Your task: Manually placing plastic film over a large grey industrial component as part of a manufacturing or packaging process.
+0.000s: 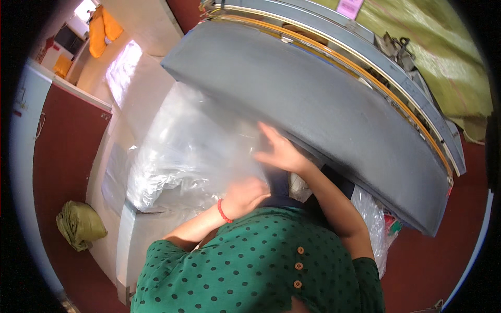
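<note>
One clear plastic pile [177, 141] stretches lower-left from one grey panel [313, 99]. The right hand [282, 152] spreads open; the left hand [244, 198] curls, grip unclear.

The bare left hand [243, 197] and spread bare right hand [281, 151] are near crumpled clear plastic sheeting [175, 148] at 9 o'clock.

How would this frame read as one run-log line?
left hand: beside clear plastic, blurred, grip unclear | right hand: open, near long grey surface | green bundle: far left of view
</note>
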The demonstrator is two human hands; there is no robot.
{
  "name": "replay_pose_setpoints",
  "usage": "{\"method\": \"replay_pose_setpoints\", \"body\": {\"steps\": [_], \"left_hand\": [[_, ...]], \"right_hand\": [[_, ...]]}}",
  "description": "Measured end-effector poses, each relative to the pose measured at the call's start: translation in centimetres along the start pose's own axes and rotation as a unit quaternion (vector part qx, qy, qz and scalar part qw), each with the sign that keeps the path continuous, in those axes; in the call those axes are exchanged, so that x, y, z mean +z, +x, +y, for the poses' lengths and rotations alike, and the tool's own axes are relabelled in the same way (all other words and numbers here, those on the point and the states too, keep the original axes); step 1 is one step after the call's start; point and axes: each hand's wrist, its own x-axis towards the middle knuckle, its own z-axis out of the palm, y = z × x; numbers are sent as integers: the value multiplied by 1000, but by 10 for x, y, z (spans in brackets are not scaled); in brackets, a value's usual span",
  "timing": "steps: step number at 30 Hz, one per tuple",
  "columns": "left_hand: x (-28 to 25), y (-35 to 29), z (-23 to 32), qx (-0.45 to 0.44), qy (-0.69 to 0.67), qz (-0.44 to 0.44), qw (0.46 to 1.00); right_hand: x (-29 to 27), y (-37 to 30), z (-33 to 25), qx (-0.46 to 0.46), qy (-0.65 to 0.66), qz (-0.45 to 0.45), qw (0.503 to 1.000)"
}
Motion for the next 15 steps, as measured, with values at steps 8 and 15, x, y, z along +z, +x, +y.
{"method": "replay_pose_setpoints", "body": {"steps": [8, 15], "left_hand": [[-10, -19, -6, -9, 35, -170, 985], [-31, 54, 11, 8, 94, 16, 995]], "right_hand": [[-17, -34, 22, 96, 224, 90, 966], [-27, -57, -38, 122, 320, 76, 936]]}}
